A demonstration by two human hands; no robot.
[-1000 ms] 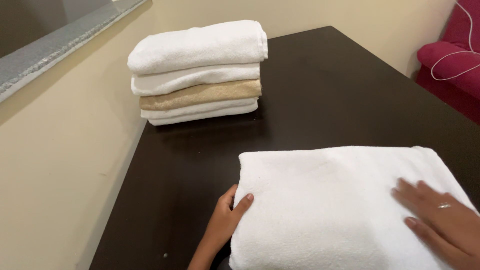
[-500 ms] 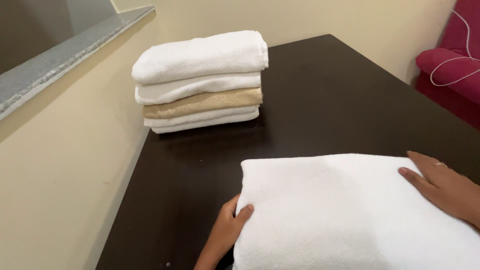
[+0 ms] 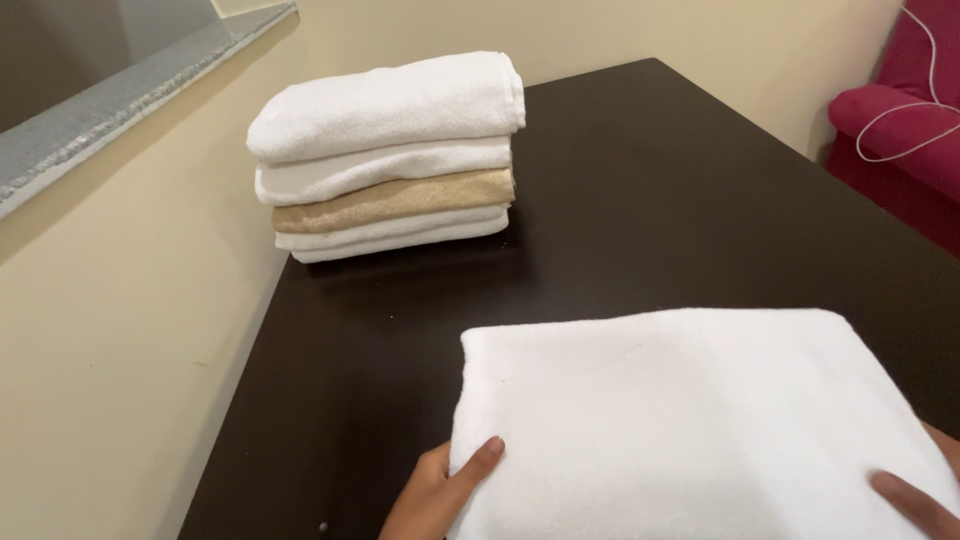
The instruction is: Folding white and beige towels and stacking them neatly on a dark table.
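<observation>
A folded white towel (image 3: 680, 420) lies on the near part of a dark table (image 3: 640, 200). My left hand (image 3: 440, 490) grips the towel's near left edge, thumb on top and fingers underneath. My right hand (image 3: 920, 495) holds the near right edge at the frame's corner, mostly out of view, with a thumb lying on the cloth. At the table's far left corner stands a stack of folded towels (image 3: 390, 150): white ones with a single beige towel in the middle.
A cream wall runs along the table's left side, with a grey stone ledge (image 3: 120, 95) above it. A red armchair (image 3: 900, 120) with a white cable draped on it stands at the far right.
My right hand has slid from the towel's top, past its right edge, down to the near right corner. My left hand keeps its grip at the left edge, slightly nearer to me.
</observation>
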